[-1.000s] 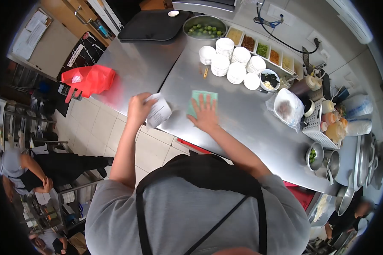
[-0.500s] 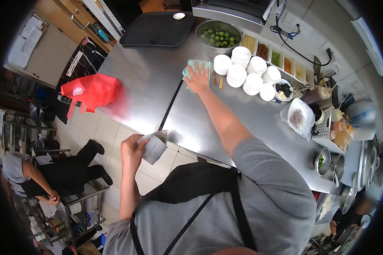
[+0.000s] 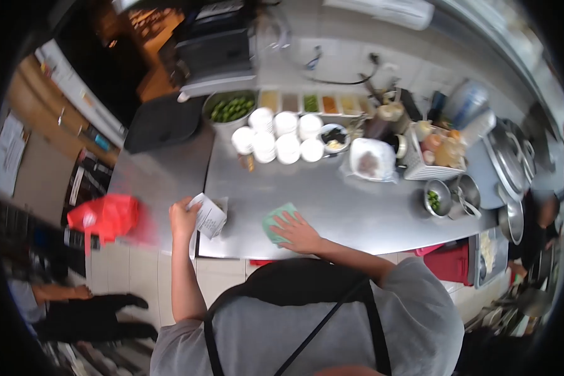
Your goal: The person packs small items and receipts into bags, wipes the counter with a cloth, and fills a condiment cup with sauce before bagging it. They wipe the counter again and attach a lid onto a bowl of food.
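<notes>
My left hand pinches a small clear bag with a printed white paper on it, above the front edge of the steel counter. My right hand lies flat with spread fingers on a green cloth, pressed to the counter near its front edge. The fingers cover part of the cloth. Beyond the hands stand stacks of small white dishes, with a bowl of green fruit behind them.
A red plastic bag lies at the left. A black tray is at the back left. A bagged white container, a white basket and metal bowls stand to the right. Co-workers are at both sides.
The view has turned toward the right. My right hand and the cloth have come from beside the dishes back to the counter's front edge. My left hand still holds the bag with the paper.
</notes>
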### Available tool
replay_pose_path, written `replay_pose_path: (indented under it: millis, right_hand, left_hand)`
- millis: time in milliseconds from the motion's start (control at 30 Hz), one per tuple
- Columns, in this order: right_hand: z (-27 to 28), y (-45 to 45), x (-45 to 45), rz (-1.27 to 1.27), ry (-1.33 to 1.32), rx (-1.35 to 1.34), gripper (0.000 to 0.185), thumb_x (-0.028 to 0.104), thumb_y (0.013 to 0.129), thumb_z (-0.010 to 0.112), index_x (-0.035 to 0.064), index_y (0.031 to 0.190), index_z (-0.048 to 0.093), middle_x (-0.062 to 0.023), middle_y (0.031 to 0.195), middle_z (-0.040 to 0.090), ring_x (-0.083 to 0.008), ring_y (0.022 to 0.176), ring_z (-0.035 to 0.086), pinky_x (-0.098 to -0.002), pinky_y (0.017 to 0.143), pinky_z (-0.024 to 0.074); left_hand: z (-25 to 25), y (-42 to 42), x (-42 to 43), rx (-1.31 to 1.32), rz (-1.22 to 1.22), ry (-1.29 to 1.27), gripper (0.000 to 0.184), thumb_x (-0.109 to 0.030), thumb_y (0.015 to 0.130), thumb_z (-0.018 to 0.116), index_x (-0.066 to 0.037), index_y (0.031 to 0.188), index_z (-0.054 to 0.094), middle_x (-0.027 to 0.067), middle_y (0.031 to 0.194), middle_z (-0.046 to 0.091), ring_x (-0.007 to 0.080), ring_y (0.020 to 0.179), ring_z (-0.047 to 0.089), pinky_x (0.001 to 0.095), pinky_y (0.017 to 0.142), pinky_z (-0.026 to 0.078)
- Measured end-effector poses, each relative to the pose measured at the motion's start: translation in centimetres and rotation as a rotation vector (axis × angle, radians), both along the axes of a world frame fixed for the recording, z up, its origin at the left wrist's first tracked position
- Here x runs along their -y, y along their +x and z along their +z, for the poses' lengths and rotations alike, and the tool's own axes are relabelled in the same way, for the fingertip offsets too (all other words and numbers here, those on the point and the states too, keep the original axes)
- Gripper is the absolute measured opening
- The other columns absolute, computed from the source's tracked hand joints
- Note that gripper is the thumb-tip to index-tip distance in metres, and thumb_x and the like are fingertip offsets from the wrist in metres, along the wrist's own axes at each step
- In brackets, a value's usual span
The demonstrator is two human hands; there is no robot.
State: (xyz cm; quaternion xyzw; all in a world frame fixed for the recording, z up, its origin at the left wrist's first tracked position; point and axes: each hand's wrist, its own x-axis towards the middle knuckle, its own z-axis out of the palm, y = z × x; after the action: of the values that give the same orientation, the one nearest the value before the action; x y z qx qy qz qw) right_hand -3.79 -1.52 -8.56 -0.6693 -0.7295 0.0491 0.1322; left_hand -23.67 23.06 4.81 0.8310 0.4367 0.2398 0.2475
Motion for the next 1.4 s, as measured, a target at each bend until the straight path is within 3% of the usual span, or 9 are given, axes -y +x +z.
replay_pose_path:
  millis: [300,567,800,833,1000,1100,1200,1300,1400]
  right_hand:
    - [-2.1,12.4,20.4,-1.101,0.014,0.125,0.052,0.035,0.084,0.043,0.0184,0.132,0.031,-0.0114,0.138,0.026,-0.0332,0.128,0.021,-0.0508,0.103,0.0134]
    - [-6.3,17.2,34.5,-1.423,0.200,-0.019,0.052,0.009,0.079,0.050,0.0132,0.129,0.037,-0.0160,0.135,0.030,-0.0341,0.126,0.024,-0.0500,0.103,0.0151]
    - [-3.4,17.9,43.0,-1.950,0.145,-0.023,0.045,-0.001,0.073,0.046,0.0057,0.117,0.047,-0.0182,0.112,0.049,-0.0353,0.098,0.050,-0.0404,0.079,0.0430]
    - [-0.1,16.6,40.9,-1.897,0.293,0.199,0.038,-0.003,0.071,0.043,0.0030,0.108,0.052,-0.0194,0.095,0.052,-0.0349,0.087,0.052,-0.0420,0.074,0.0421]
    - [6.3,16.8,29.5,-1.206,0.536,0.140,0.029,0.001,0.073,0.046,0.0024,0.100,0.054,-0.0185,0.090,0.054,-0.0356,0.089,0.050,-0.0437,0.075,0.0397]
    - [9.8,14.0,21.4,-0.993,0.185,-0.033,0.034,0.022,0.070,0.063,0.0076,0.099,0.055,-0.0165,0.097,0.052,-0.0329,0.093,0.049,-0.0421,0.079,0.0390]
    - [7.9,13.6,18.6,-0.626,-0.010,0.101,0.035,0.027,0.071,0.061,0.0082,0.100,0.056,-0.0143,0.108,0.048,-0.0315,0.106,0.043,-0.0452,0.089,0.0342]
    - [6.9,18.1,17.8,-0.584,0.180,-0.034,0.029,0.021,0.072,0.057,0.0080,0.097,0.058,-0.0142,0.099,0.053,-0.0302,0.100,0.049,-0.0428,0.088,0.0373]
    - [12.7,24.5,18.1,-0.724,0.408,-0.026,0.012,0.009,0.068,0.052,0.0060,0.077,0.060,-0.0155,0.077,0.058,-0.0311,0.074,0.058,-0.0384,0.065,0.0468]
  left_hand:
    - [-4.0,9.6,-2.9,-0.082,-0.012,0.087,0.022,-0.011,0.065,0.067,0.000,0.084,0.064,0.0198,0.079,0.062,0.0336,0.077,0.059,0.0389,0.071,0.046]
    - [0.0,8.7,-1.4,-0.046,0.051,0.269,0.029,-0.016,0.065,0.071,-0.003,0.089,0.063,0.0121,0.087,0.063,0.0256,0.083,0.060,0.0343,0.074,0.046]
    - [4.1,7.1,1.5,0.160,0.070,0.207,0.026,-0.016,0.069,0.068,-0.001,0.090,0.062,0.0127,0.090,0.062,0.0252,0.085,0.059,0.0336,0.076,0.046]
    - [4.2,6.7,1.7,0.179,0.069,0.166,0.025,-0.015,0.069,0.068,-0.001,0.090,0.062,0.0132,0.089,0.062,0.0249,0.084,0.059,0.0332,0.075,0.046]
    - [4.8,7.7,2.6,0.219,-0.064,0.006,0.022,-0.012,0.071,0.067,0.001,0.089,0.062,0.0120,0.082,0.063,0.0196,0.075,0.061,0.0293,0.069,0.047]
    - [5.4,10.8,4.9,0.300,-0.175,-0.017,0.019,-0.009,0.073,0.065,0.002,0.087,0.062,0.0097,0.078,0.064,0.0125,0.070,0.059,0.0247,0.066,0.046]
    - [4.8,13.5,7.5,0.352,-0.272,-0.048,0.017,-0.007,0.073,0.065,0.002,0.087,0.062,0.0089,0.076,0.063,0.0121,0.068,0.058,0.0244,0.064,0.046]
    - [3.3,15.1,9.0,0.315,-0.331,-0.052,0.015,-0.006,0.072,0.065,0.002,0.085,0.061,0.0083,0.076,0.061,0.0131,0.068,0.058,0.0245,0.064,0.046]
    - [1.6,15.4,9.4,0.290,-0.350,-0.095,0.016,-0.005,0.072,0.065,0.003,0.086,0.061,0.0087,0.079,0.060,0.0135,0.069,0.058,0.0244,0.064,0.046]
